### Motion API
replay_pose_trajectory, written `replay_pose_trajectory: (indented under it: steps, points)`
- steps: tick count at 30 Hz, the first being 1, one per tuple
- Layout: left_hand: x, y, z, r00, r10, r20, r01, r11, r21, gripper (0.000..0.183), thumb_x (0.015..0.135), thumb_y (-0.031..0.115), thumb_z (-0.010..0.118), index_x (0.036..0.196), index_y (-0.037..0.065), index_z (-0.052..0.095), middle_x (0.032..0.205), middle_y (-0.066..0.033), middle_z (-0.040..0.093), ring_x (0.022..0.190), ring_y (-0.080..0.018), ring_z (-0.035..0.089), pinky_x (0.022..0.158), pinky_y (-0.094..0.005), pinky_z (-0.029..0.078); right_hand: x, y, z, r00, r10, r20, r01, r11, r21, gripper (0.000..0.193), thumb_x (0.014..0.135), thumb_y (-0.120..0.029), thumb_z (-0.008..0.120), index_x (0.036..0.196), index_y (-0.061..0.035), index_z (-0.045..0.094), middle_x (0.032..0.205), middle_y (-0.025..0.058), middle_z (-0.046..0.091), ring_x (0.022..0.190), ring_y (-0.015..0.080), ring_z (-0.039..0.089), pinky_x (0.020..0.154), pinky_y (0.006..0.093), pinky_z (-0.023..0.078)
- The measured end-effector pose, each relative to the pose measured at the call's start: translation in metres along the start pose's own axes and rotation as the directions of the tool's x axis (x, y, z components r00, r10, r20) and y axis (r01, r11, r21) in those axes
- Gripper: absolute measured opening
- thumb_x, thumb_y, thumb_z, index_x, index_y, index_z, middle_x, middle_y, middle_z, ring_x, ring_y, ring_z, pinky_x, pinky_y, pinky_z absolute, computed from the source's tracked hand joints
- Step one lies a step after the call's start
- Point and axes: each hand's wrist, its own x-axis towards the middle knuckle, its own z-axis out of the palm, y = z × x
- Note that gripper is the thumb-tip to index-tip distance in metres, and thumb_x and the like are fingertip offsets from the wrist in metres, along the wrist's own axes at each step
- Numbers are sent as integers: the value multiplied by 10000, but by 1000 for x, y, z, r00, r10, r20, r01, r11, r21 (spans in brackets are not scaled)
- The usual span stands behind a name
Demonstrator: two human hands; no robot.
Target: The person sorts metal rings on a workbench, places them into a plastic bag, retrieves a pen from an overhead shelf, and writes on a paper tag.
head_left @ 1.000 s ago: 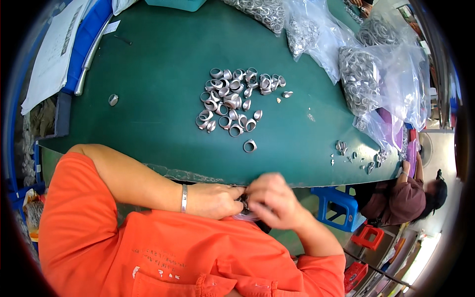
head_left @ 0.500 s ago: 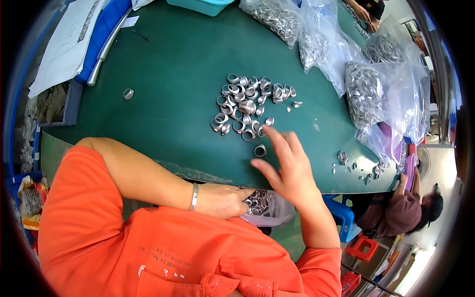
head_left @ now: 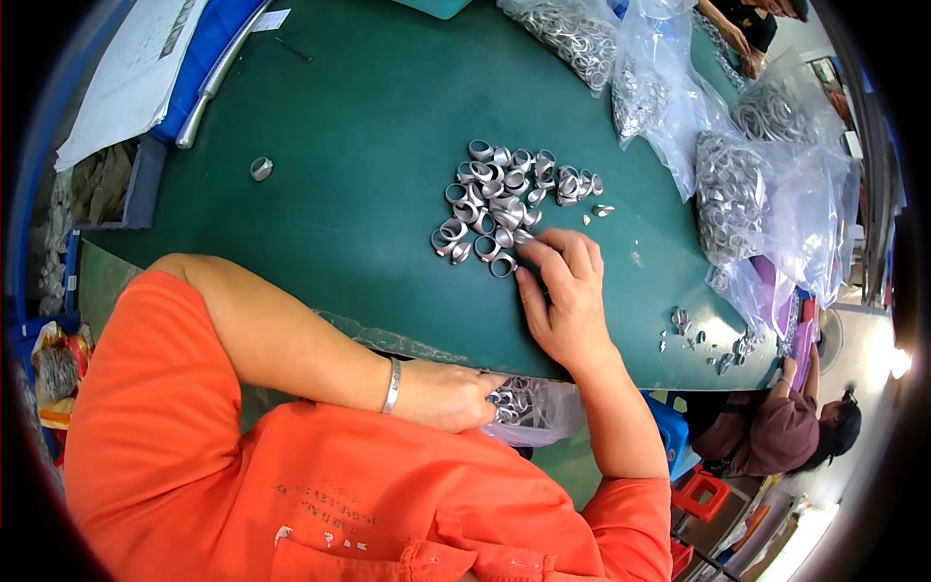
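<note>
A loose pile of silver metal rings (head_left: 499, 199) lies on the green tabletop (head_left: 369, 155). At the pile's near right edge is my right hand (head_left: 570, 306), its fingers curled down and closed around a ring at the border of the heap; the fingers and palm partly hide what is under them. Below the table's front edge, my left hand (head_left: 441, 393) is closed at the mouth of a clear plastic bag (head_left: 548, 412) that holds more rings. Its fingertips are partly hidden. A single ring (head_left: 261, 169) sits apart on the left.
Clear bags full of rings (head_left: 732, 199) stand along the far right. Small metal pieces (head_left: 725, 364) are scattered near the right edge. A blue tray with papers (head_left: 126, 87) and a metal rod (head_left: 208, 92) are at the left. A co-worker (head_left: 776, 432) sits at the right.
My right hand has come down onto the pile's near right edge, and its fingers have curled in. The lone ring in front of the pile is now out of sight by that hand.
</note>
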Motion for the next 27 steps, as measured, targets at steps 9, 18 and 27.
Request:
replay_pose_trajectory:
  steps: [9,18,27]
  points:
    - [0,0,3,1000,-16,-5,16,999,-41,210,825,140,513,757,-55,551,1220,-384,477,947,-443,610,828,-413,522,4,-1,6,988,104,-110,-83,979,185,201,749,43,654,927,-17,581,960,130,554,816,306,515,724,381,429]
    - [1,1,1,1000,-6,-4,6,999,-47,210,814,139,521,757,-63,541,1214,-384,483,974,-446,601,854,-420,509,-3,4,2,995,80,-51,-61,949,308,297,665,-45,720,933,-50,592,932,111,567,805,268,516,717,355,403]
    - [0,0,2,1000,10,-30,-11,999,-31,207,807,138,525,748,-59,543,1198,-389,493,965,-434,614,855,-416,510,7,-3,13,995,55,-81,-32,963,267,383,673,-130,758,1004,-22,599,969,115,562,841,298,534,754,388,432]
